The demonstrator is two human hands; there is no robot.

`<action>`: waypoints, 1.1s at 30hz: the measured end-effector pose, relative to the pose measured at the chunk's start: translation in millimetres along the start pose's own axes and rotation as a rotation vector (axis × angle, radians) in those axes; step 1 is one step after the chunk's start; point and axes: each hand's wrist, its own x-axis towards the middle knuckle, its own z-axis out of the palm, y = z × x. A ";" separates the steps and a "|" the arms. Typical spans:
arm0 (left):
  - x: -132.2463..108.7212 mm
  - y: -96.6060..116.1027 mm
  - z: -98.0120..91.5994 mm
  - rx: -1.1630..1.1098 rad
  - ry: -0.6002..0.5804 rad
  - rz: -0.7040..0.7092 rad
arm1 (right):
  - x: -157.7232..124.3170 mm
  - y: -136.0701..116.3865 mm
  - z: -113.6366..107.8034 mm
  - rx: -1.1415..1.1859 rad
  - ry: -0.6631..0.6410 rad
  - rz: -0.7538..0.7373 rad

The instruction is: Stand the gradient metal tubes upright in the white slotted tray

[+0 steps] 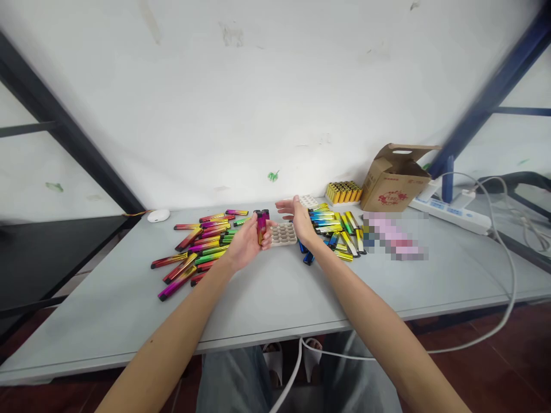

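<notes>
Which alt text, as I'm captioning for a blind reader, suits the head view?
The left hand holds shiny lighter-like sticks roughly upright beside a pale pocketed tray; the right hand is open across from it. More metallic sticks lie in clusters left and right on a grey table, with an upright yellow batch and open cardboard box behind at right.

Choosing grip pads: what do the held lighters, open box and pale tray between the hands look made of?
Held lighters: probably plastic, glossy metallic finish; sheen fading purple to gold.
Open box: cardboard, matt brown; flap with cut-out slot.
Pale tray: plastic or pulp, unclear; matt, moulded round cells.
</notes>
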 end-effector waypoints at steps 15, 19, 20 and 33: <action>4.8 -6.5 2.9 0.073 0.120 -0.064 | 4.6 8.3 -1.0 -0.017 0.026 0.018; 5.9 -7.5 4.6 0.096 0.166 -0.045 | 5.1 9.3 -1.5 -0.040 0.019 0.018; 6.1 -7.9 4.8 0.100 0.172 -0.043 | 5.1 9.3 -1.6 -0.045 0.016 0.017; 3.6 -9.0 4.4 0.058 0.085 -0.067 | 4.9 6.9 -1.5 -0.024 0.036 0.016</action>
